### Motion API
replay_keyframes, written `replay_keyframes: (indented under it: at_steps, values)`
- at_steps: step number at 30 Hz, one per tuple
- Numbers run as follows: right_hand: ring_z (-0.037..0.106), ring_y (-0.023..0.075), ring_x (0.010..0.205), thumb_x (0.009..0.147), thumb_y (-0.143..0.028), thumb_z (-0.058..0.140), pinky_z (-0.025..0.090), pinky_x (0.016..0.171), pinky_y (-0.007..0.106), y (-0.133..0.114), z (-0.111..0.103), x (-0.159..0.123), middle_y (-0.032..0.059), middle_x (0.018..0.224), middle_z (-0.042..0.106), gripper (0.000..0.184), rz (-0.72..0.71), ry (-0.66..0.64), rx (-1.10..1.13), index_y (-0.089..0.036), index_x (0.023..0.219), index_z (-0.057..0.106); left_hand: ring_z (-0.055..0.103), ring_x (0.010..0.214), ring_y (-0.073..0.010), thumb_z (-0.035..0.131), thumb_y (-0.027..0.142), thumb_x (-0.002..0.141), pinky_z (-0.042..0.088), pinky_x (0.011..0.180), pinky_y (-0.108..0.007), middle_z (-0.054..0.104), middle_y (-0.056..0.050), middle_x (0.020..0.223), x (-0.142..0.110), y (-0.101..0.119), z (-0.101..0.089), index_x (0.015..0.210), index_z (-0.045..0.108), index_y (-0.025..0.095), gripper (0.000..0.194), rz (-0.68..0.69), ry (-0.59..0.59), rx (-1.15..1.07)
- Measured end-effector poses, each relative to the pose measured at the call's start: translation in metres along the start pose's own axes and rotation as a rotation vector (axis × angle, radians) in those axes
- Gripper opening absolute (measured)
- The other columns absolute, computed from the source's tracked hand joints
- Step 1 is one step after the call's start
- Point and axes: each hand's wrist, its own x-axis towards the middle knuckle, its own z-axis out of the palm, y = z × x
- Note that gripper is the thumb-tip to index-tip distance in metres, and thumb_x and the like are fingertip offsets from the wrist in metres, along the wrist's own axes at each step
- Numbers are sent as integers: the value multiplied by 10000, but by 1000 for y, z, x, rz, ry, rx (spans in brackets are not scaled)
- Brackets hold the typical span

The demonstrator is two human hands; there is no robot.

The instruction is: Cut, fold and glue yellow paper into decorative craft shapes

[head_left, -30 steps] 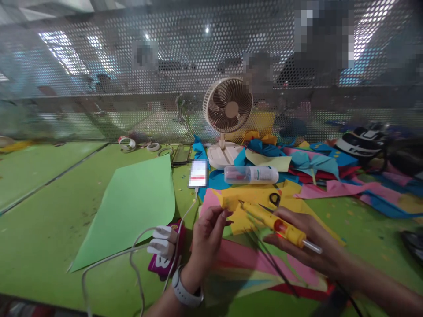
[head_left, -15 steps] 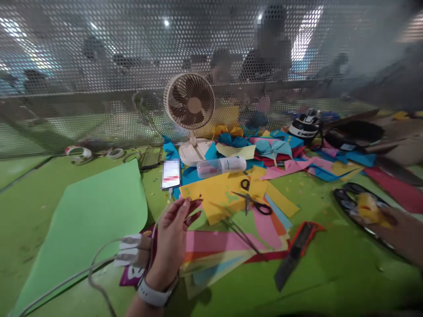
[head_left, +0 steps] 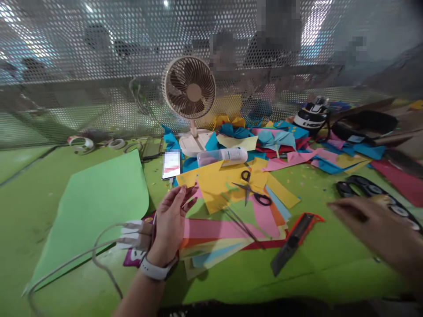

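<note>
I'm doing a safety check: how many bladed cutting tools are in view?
2: open scissors over the yellow paper, and a utility knife on the green table. More may be hidden under the papers.

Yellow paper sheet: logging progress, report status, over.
Left hand pinching corner of yellow paper sheet; right hand aside, apparently empty; open black-handled scissors on yellow paper.

We see the beige fan standing upright, with a perforated screen behind it. Left of the fan we note a tape roll; in front and slightly left, a lit phone; nearer us and farther left, white plugs; to its right, a black-and-white container.
</note>
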Motion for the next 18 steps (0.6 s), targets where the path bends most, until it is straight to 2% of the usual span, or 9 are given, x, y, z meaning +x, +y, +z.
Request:
replay_keyframes:
  at_steps: [1, 2, 4, 6, 9, 10, 12, 15, 18]
  values:
    - [617, 243, 708, 864, -469, 443, 442, 604, 349, -30, 8, 0, 92, 796, 651, 288, -80, -36, 53, -254, 764, 607, 673, 905, -183, 709, 235, 719, 513, 729, -264, 736, -36, 870, 0, 0, 0, 835, 659, 183, 136, -1, 1, -4]
    - [610, 216, 693, 871, -457, 453, 456, 605, 322, -57, 17, -1, 69, 766, 642, 287, -181, -203, 102, -241, 746, 595, 673, 901, -182, 707, 229, 720, 513, 723, -261, 736, -33, 866, 0, 0, 0, 832, 658, 184, 130, -1, 7, -7]
    - [591, 204, 672, 834, -469, 528, 463, 607, 324, -100, 37, -4, 52, 744, 627, 279, -399, -359, 61, -206, 757, 578, 677, 885, -179, 712, 222, 714, 513, 712, -257, 736, -30, 852, 1, 0, -2, 823, 657, 183, 128, 0, 27, -12]
    - [600, 242, 719, 782, -493, 594, 476, 632, 364, -122, 57, -7, 74, 770, 632, 320, -564, -382, -34, -173, 786, 573, 678, 877, -176, 715, 217, 710, 511, 715, -255, 736, -28, 844, 2, 0, -3, 822, 659, 183, 130, 1, 40, -22]
    - [624, 231, 711, 828, -311, 569, 481, 624, 334, -125, 76, -9, 75, 759, 647, 146, -675, -370, -113, -166, 829, 565, 676, 887, -177, 699, 206, 728, 511, 720, -255, 736, -31, 856, 2, 2, -4, 832, 660, 181, 113, 0, 25, -43]
    - [627, 214, 691, 844, -250, 532, 476, 606, 308, -123, 78, -8, 66, 749, 647, 83, -675, -364, -111, -173, 824, 554, 675, 891, -176, 692, 202, 737, 512, 723, -255, 736, -33, 866, 2, 2, -4, 837, 661, 181, 106, -3, 16, -47]
    - [615, 171, 615, 866, -202, 467, 449, 547, 260, -120, 77, -6, 41, 720, 635, 91, -618, -361, -62, -187, 791, 516, 676, 887, -172, 681, 195, 749, 515, 720, -252, 736, -34, 870, 0, 4, -3, 839, 661, 180, 93, -7, 4, -52]
    - [546, 111, 478, 887, -240, 436, 398, 469, 213, -123, 65, -2, -19, 616, 587, 104, -431, -408, 128, -201, 800, 477, 679, 871, -173, 682, 194, 747, 518, 704, -251, 737, -38, 855, -2, 6, 0, 825, 659, 176, 83, -18, 15, -53]
    - [537, 104, 464, 861, -241, 467, 397, 449, 198, -132, 51, 7, -53, 546, 552, 93, -279, -481, 377, -203, 920, 529, 681, 872, -190, 698, 211, 726, 517, 695, -262, 738, -42, 843, -3, 8, 1, 815, 658, 175, 104, -26, 46, -37]
